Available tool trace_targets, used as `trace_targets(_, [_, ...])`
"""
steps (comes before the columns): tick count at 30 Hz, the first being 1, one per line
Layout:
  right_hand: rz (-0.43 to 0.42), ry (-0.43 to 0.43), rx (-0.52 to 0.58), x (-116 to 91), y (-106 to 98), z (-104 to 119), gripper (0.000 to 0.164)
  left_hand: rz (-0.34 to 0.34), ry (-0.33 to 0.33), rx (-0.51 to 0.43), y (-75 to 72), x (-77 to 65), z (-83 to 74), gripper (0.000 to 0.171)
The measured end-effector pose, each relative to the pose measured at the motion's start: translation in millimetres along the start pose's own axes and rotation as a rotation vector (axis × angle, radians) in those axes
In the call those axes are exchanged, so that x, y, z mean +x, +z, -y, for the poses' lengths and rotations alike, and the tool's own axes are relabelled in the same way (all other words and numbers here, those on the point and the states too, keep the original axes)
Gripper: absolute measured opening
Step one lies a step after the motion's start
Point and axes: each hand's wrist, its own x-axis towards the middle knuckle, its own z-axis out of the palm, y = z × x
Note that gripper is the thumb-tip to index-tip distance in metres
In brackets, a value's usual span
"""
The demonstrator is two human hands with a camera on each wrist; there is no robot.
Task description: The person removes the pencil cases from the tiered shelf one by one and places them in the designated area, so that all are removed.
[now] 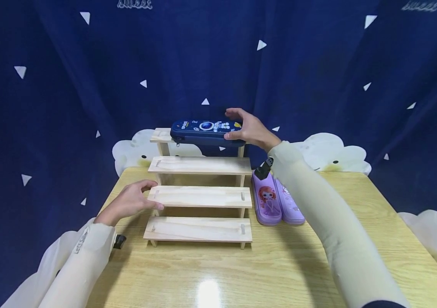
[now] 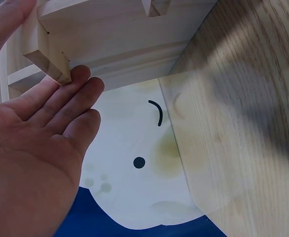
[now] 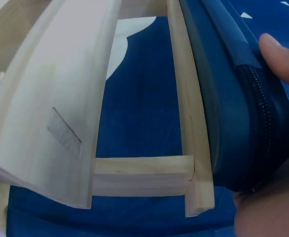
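Observation:
A four-tiered light wooden display rack (image 1: 199,165) stands on the table. My left hand (image 1: 132,200) holds its left end at the second tier from the bottom, thumb at the front edge. In the left wrist view the fingertips (image 2: 80,74) touch the end of a wooden support. Up at the top tier, my right hand (image 1: 254,129) grips the right end of a dark blue pencil case (image 1: 203,136) with an astronaut and "SPACE" on its lid. The case lies lengthwise along that tier; in the right wrist view its base is right at the top plank (image 3: 191,108).
Two purple pencil cases lie side by side right of the rack: one with a doll picture (image 1: 267,199), the other (image 1: 289,204) partly behind my right sleeve. The wooden table (image 1: 187,269) ends at a dark blue curtain (image 1: 310,77) with white triangles and cloud shapes.

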Motion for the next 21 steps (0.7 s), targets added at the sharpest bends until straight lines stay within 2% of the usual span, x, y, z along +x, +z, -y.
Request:
trace_targets(4, [0.038, 0.001, 0.002, -0.8, 0.9, -0.9, 0.086, -0.001, 0.0, 0.003, 1.0, -0.3, -0.5, 0.086])
trace_targets(13, [0.096, 0.091, 0.066, -1.7, -0.6, -6.0, 0.084, 0.0, -0.007, -0.001, 0.6, -1.5, -0.6, 0.088])
trace_targets(21, [0.097, 0.122, 0.112, -1.1, -1.3, -7.8, 0.078, -0.013, 0.001, -0.008, 1.3, -1.3, -0.8, 0.084])
